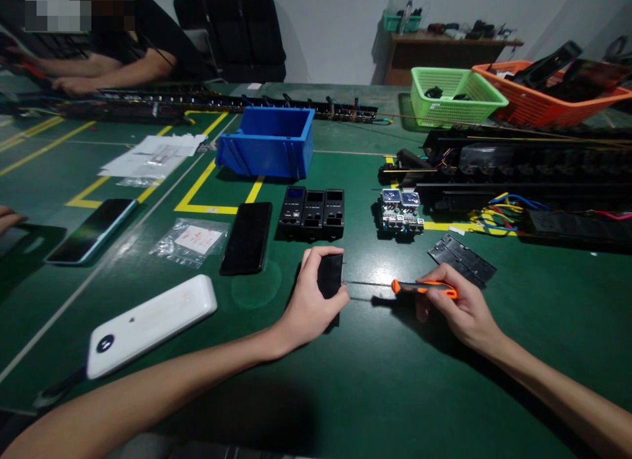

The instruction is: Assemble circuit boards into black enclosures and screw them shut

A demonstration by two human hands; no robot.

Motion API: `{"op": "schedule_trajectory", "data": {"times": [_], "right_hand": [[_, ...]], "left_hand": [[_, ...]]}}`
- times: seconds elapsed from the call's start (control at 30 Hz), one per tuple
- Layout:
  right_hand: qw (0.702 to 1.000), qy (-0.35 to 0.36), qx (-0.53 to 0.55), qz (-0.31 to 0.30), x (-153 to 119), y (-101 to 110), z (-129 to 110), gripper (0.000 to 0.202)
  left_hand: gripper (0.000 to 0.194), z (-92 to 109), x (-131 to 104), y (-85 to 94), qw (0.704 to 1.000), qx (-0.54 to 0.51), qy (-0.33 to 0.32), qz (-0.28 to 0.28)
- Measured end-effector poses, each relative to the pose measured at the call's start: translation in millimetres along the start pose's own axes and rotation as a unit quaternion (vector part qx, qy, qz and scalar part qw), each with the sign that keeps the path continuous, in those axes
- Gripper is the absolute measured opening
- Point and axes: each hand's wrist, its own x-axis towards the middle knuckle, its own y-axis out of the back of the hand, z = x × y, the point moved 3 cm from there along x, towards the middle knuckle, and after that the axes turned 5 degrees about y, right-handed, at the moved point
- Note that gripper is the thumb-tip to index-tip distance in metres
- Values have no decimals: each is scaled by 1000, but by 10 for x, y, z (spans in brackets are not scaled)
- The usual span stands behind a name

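Observation:
My left hand [316,301] is closed around a small black plastic case [330,274] held on edge over the green table. My right hand [459,307] grips an orange and black screwdriver [424,288]. Its thin shaft points left, and the tip reaches the right side of the case; whether it sits in a screw is too small to tell. Beyond my left hand stand several black modules with small screens [312,212] in a row. Two bare circuit boards [401,212] lie to their right. A flat black cover [461,258] rests just past my right hand.
A black phone [245,238], a plastic bag with a label [190,240] and a white handheld device [153,327] lie to the left. Farther back are a blue bin [266,146], a green basket [457,100] and wired black rails [523,162]. Another person [113,64] sits across the table.

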Motion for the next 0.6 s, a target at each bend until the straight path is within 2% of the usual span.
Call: {"op": "schedule_trajectory", "data": {"times": [0.1,0.2,0.4,0.6], "right_hand": [[1000,0,11,8,-8,12,2,12],[999,23,33,36,-9,22,-11,24],[998,50,36,29,-31,8,-7,9],[999,32,6,40,-32,24,15,10]], "left_hand": [[47,2,2,3,1000,4,-4,3],[46,1,1,2,1000,6,-9,4],[46,-11,-5,-5,1000,3,-9,3],[46,-4,-5,-5,1000,-4,-8,6]]}}
